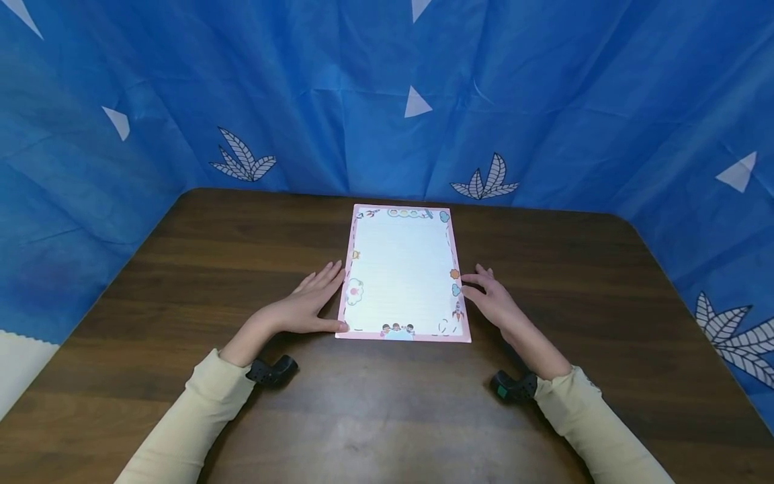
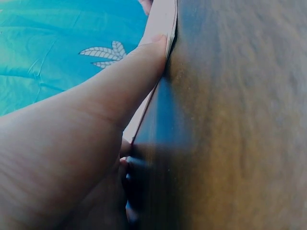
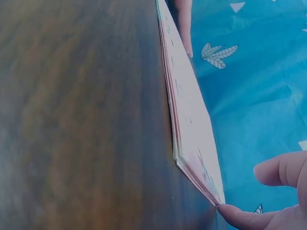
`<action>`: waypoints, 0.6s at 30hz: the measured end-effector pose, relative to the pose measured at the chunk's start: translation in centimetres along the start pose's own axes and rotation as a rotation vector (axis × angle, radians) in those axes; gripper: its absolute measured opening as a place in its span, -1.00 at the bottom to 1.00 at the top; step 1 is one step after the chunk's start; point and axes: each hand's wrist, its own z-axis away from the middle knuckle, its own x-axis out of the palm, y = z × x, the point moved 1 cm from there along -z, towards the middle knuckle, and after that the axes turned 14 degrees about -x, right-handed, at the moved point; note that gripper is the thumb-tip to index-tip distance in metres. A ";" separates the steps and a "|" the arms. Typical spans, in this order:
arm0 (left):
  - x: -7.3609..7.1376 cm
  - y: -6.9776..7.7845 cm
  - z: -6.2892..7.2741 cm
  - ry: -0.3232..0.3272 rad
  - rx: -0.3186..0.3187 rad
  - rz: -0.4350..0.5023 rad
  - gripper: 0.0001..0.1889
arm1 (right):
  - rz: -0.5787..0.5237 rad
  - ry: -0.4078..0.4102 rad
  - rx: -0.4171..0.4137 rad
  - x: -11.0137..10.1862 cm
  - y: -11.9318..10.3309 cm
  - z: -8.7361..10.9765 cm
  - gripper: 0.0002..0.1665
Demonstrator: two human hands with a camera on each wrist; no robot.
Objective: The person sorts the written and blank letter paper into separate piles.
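Cream sleeves (image 1: pixel 187 417) cross our lower frame; mid-frame, a pink-bordered white paper stack (image 1: pixel 404 269), likely light, bendable, best held by opposite edges, lies on the brown wooden counter (image 1: pixel 242 249), room either side. Left wrist, frame left: our left hand (image 2: pixel 93 122), fingers outstretched, thumbs it, gripping nothing. Right wrist, lower right: our right hand (image 3: pixel 290 215), fingers parted, merely touches it.
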 end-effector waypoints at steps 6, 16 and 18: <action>0.1 0.1 0.2 -0.011 -0.002 0.013 0.09 | 0.008 0.020 -0.007 0.2 -0.1 0.3 -0.47; -0.1 0.1 0.0 -0.015 -0.014 0.010 0.10 | 0.166 0.104 -0.199 1.1 -1.0 0.8 -0.45; -0.1 0.1 0.0 -0.014 -0.014 0.007 0.10 | 0.193 0.111 -0.225 1.3 -1.0 0.8 -0.41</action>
